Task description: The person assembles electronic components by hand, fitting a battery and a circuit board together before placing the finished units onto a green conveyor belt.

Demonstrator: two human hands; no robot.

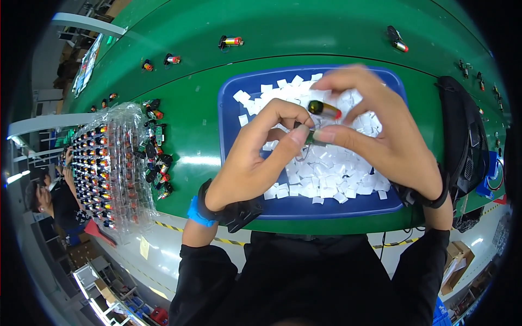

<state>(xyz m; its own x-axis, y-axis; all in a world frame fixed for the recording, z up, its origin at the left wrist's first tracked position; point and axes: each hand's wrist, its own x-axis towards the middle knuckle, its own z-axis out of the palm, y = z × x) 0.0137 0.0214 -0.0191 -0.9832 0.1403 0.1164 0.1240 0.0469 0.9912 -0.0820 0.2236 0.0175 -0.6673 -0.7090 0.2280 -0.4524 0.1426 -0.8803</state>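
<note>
Head view. Found left hand [258,149] with thumb and forefinger pinched together on a small dark board [311,137]. Found right hand [391,130] with thumb tip laid against the same board, fingers raised well apart from that thumb and blurred. Noted a dark cylinder with a red end [325,110] just beyond both thumb tips, between left forefinger and right fingers, lying aslant; cannot tell whether touching the right fingers.

Recorded directly beneath both hands a blue tray [227,146], spread with white slips [310,176]. Traced left rim just outside the left hand, far rim beyond the right fingers, near rim below both hands and close alongside the near edge of the green table [193,133]. Observed side room left of the left hand: a strip of tabletop between tray rim and a heap of small assemblies [157,168]. Observed further left, beyond that heap, stacked clear plastic trays [117,168], loaded in rows. Measured by eye a narrower gap to the right of the right hand, between tray rim and a black bag [458,125]. Logged far beyond the left hand one loose assembly [232,41], and far beyond the right hand another assembly [399,42], both well apart from the tray.
</note>
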